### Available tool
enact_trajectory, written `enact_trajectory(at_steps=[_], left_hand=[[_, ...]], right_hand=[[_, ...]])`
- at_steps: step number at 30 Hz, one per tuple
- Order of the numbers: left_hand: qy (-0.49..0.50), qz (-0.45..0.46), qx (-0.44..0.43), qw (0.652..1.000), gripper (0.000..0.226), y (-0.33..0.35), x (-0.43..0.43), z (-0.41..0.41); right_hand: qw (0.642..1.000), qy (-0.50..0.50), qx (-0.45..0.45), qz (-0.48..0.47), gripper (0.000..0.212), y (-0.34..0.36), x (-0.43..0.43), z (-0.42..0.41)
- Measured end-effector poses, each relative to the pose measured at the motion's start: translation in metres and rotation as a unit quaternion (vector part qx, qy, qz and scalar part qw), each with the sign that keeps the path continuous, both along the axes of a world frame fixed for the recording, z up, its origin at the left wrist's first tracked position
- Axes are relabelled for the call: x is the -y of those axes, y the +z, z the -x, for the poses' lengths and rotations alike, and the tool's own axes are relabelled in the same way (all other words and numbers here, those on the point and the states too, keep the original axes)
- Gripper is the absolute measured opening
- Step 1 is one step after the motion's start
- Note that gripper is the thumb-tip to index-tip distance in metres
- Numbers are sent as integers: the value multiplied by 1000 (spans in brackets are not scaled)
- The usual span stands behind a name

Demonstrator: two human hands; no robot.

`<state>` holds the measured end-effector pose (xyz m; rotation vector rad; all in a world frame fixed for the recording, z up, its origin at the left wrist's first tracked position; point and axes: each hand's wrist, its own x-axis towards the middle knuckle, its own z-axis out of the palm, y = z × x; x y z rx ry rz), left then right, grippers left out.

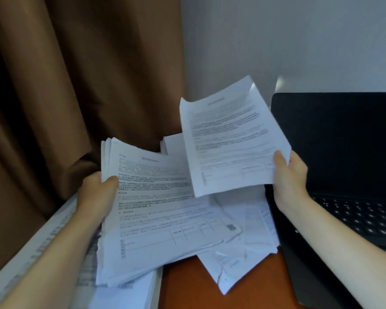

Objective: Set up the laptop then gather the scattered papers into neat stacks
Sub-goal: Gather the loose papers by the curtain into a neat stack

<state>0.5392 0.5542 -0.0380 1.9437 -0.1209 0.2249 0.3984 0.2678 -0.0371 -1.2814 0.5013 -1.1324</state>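
My left hand grips a thick bundle of printed papers by its left edge, thumb on top, held over the desk. My right hand pinches a thinner sheaf of printed sheets at its lower right corner, lifted and tilted above the bundle. More loose papers lie scattered on the desk beneath. A black laptop stands open at the right, screen dark, keyboard showing under my right forearm.
A stack of papers lies at the desk's left edge under my left arm. Bare brown desk top shows near the front. A brown curtain hangs at the left and a pale wall stands behind.
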Motion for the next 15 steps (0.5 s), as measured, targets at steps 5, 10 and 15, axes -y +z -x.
enact_trajectory(at_steps=[5, 10, 15], left_hand=[[-13, -9, -6, 1000, 18, -3, 3, 2], [7, -37, -8, 999, 28, -5, 9, -2], [-36, -57, 3, 998, 30, -13, 10, -5]], right_hand=[[988, 133, -71, 29, 20, -10, -30, -3], [917, 298, -234, 124, 15, -23, -57, -4], [821, 347, -340, 300, 39, -26, -66, 2]])
